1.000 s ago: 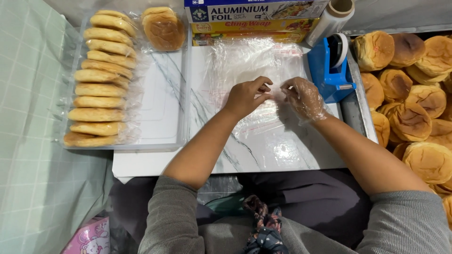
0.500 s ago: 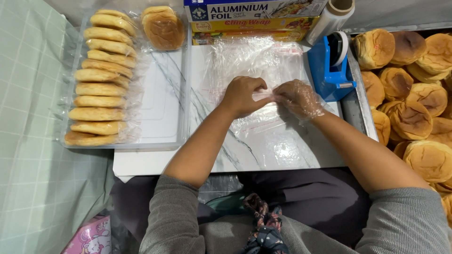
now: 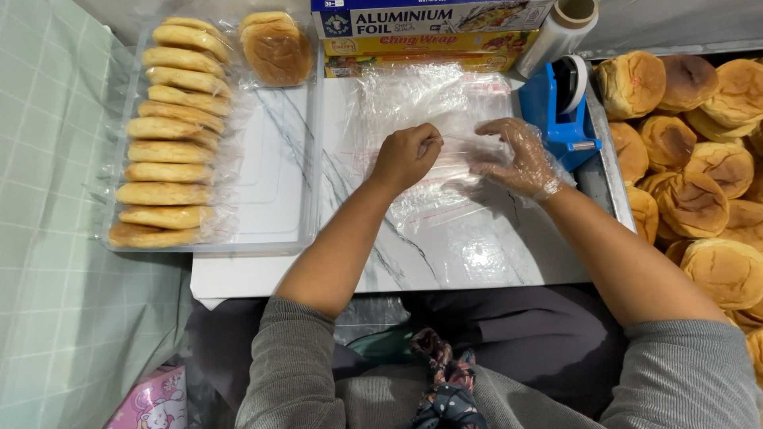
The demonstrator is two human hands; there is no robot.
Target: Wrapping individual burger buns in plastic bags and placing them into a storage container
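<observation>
Clear plastic bags [image 3: 433,143] lay stacked on the marble-patterned tabletop [image 3: 477,254] between the tray of wrapped buns [image 3: 171,127] and the blue tape dispenser [image 3: 560,107], where the bare left hand [image 3: 405,155] pinched one edge while the gloved right hand [image 3: 517,159] pressed half-spread fingers flat, apparently to separate a bag.

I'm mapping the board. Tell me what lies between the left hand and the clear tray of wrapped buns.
In the head view, only bare marble board lies between the left hand and the clear tray.

Bright, even light; sharp focus
</observation>
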